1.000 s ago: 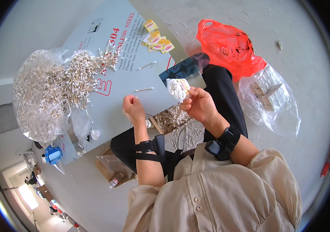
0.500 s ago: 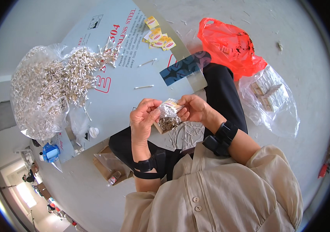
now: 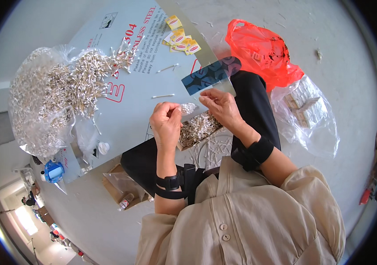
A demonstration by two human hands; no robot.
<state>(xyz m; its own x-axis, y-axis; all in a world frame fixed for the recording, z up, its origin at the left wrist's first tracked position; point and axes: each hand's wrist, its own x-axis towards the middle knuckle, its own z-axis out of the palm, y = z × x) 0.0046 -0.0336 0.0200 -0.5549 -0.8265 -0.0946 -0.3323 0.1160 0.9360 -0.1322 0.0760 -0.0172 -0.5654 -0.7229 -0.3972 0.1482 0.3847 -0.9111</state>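
Bulging at far L, a big clr bag [image 3: 27, 110] full of cotton swabs sits on the pale blue-grey sheet [image 3: 126, 119]. Just below it, nr the sheet's lower corner, a blue-wrapped item [image 3: 54, 171], exact kind unclear. A loose swab heap [image 3: 84, 79] spreads out at the bag's R side; lower, a crumpled white pc [image 3: 103, 148]. On the floor [image 3: 82, 194] below, an open cardbd box [image 3: 112, 184] w/ clr film & a small clr bottle [image 3: 125, 202] in it.

Mid-sheet, 2 single swabs, well apart from the heap: a lower one [image 3: 163, 96] & an upper one [image 3: 167, 68]. L hand [image 3: 166, 121], black strap [image 3: 169, 182] on its forearm, is pinched, thumb & fingers, on the L end of a small clr pkt [image 3: 189, 108], white swab tips bunched inside. Up top, yellow-&-white cards [image 3: 179, 42] overlap nr the sheet's R edge.

Pkt is btwn the hands, just up from a swab-filled tray [image 3: 183, 147]. Dark patterned strip [image 3: 210, 76] lies at the sheet's R corner. R hand [image 3: 219, 106], also strapped, is just R of pkt, fingers curled; can't tell if tips are apart or on its edge.

Farther R, on floor: red plastic bag [image 3: 261, 53], & just below it a clr sack [image 3: 325, 137] w/ white pkgs.
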